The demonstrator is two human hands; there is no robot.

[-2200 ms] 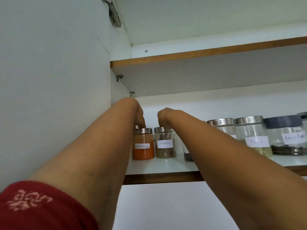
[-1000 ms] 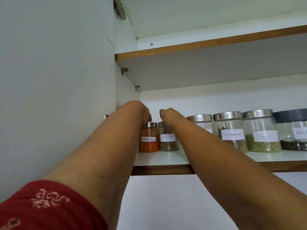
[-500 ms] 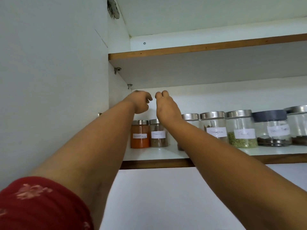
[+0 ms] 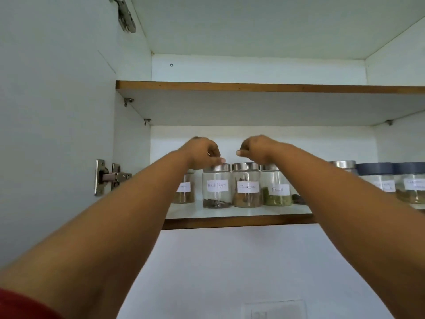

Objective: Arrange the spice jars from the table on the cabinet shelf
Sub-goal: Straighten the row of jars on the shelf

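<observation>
Several labelled glass spice jars stand in a row on the cabinet shelf [image 4: 230,220]. My left hand [image 4: 202,153] hangs with loosely curled fingers just over the steel lid of the black pepper jar [image 4: 216,192]. It holds nothing. My right hand [image 4: 258,148] hovers the same way over the lids of the cinnamon jar [image 4: 247,194] and the fennel jar [image 4: 277,196]. It holds nothing either. My left forearm partly hides a smaller jar [image 4: 184,192] at the left end. Two dark-lidded jars [image 4: 374,171] stand further right, and my right arm hides part of the row.
The upper shelf [image 4: 253,86] runs close above the jars. The open cabinet door [image 4: 57,134] with its hinge [image 4: 110,177] stands at the left. Below the shelf is a white wall with a switch plate [image 4: 273,311].
Both hands have left the orange and small brown jars at the left end and moved right along the row. They now hover over the black pepper and cinnamon lids.
</observation>
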